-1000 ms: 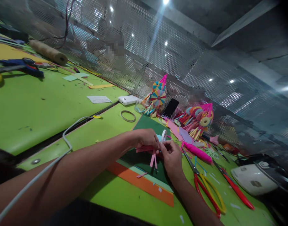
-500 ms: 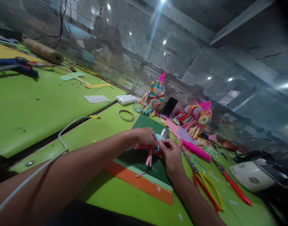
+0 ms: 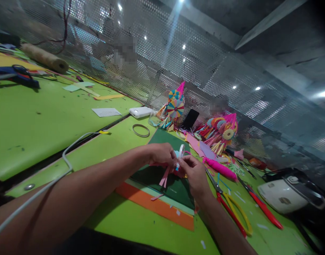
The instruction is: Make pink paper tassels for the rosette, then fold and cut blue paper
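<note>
Hardly anything shifts since a second ago: both our hands stay closed together at the same spot, and the dangling strips swing slightly toward our left.

- Perforated metal screen [image 3: 152, 63] stands along the far edge of the bright green table [image 3: 45, 120].
- Dark green paper sheet [image 3: 166, 138] lies flat on the table under our hands, overlapping an orange paper sheet [image 3: 157, 207]. We judge it serves as a work mat.
- Left hand [image 3: 162, 154] reaches in from the left, fingers curled shut on the narrow pink paper strips [image 3: 164, 177], clamping their upper ends so the bundle keeps together.
- Right hand [image 3: 195, 173] meets it fingertip to fingertip, thumb and forefinger pinched narrow on the top of the same bundle. A pale blue scrap shows at the pinch; we cannot tell what it is.
- Yellow-and-red-handled scissors [image 3: 231, 212] lie just right of our right wrist, within easy reach.
- The pink paper strips are thin, flat and limp; their free ends hang loose, splayed just above the dark green sheet.
- Small white tape roll [image 3: 181, 150] stands on edge just behind our fingertips.
</note>
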Demonstrator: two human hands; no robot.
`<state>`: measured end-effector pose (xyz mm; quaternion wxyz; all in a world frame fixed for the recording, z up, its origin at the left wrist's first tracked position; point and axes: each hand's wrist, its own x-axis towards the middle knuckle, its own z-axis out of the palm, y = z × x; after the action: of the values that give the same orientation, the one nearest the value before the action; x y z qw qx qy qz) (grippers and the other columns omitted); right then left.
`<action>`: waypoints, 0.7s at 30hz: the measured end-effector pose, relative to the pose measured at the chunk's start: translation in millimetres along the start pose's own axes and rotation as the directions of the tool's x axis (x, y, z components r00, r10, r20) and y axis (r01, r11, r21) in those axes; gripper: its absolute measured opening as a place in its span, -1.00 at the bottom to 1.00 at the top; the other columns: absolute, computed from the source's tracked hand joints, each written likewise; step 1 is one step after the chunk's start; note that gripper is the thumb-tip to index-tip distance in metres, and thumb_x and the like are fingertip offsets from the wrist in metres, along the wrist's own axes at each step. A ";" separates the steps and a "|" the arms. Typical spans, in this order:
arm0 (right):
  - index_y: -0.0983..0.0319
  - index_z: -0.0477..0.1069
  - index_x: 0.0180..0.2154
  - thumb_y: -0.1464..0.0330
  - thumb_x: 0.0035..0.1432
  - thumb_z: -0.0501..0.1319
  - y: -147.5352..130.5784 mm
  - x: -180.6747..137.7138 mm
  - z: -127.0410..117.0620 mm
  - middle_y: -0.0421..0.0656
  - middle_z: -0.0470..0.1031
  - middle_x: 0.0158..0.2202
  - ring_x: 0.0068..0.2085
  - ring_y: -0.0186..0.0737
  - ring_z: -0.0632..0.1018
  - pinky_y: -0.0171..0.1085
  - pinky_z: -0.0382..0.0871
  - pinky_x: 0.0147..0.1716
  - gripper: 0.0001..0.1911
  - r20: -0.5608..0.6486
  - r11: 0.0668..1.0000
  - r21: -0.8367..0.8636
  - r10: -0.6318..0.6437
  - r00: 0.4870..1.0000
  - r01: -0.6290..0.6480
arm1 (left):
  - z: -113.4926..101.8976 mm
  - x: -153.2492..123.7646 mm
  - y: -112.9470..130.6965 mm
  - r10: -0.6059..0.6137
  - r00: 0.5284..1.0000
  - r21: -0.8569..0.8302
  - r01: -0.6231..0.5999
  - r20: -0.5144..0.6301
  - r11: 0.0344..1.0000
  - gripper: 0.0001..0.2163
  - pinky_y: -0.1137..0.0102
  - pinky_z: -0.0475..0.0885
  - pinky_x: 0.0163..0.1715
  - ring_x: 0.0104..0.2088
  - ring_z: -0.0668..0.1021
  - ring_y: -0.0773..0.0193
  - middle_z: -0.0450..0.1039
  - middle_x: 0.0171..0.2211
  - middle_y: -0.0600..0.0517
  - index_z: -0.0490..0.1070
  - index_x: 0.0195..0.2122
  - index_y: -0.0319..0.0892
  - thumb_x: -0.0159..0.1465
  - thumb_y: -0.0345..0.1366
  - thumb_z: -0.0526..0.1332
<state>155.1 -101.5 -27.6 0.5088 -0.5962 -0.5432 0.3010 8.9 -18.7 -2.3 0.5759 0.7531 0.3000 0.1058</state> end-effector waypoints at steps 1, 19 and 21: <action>0.24 0.38 -0.47 0.15 -0.01 0.27 -0.2 -0.2 -0.4 -0.26 0.36 -0.61 -0.56 -0.32 0.37 -0.33 0.24 -0.55 -0.72 -0.006 0.999 -0.030 -0.021 1.000 0.020 | -0.1 0.2 -0.7 0.010 1.000 0.008 -0.010 -0.002 1.000 -0.92 0.52 0.23 -0.55 -0.59 0.36 0.40 0.42 -0.66 0.10 0.45 -0.62 -0.25 -0.08 -0.35 0.24; 0.24 0.33 -0.50 0.17 0.00 0.27 -2.4 0.6 -3.7 -0.28 0.31 -0.63 -0.59 -0.35 0.33 -0.36 0.18 -0.60 -0.72 0.024 0.999 -0.034 -0.015 1.000 0.016 | 3.1 2.9 -0.1 0.055 0.997 0.323 -0.037 -0.046 0.946 -0.91 0.48 0.18 -0.55 -0.58 0.37 0.36 0.38 -0.65 0.12 0.42 -0.60 -0.22 -0.05 -0.46 0.14; 0.24 0.34 -0.50 0.19 0.00 0.27 -2.2 -0.1 -3.7 -0.28 0.31 -0.61 -0.58 -0.36 0.32 -0.36 0.19 -0.59 -0.74 0.012 0.997 -0.054 -0.048 0.999 0.048 | 2.0 3.9 -2.1 0.045 0.998 0.307 -0.030 -0.040 0.951 -0.91 0.49 0.19 -0.55 -0.57 0.38 0.36 0.39 -0.64 0.11 0.43 -0.59 -0.22 -0.04 -0.44 0.15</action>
<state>157.7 -102.9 -24.4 0.4967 -0.5950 -0.5679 0.2770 12.3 -17.8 -5.7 0.4430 0.8361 0.3119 0.0865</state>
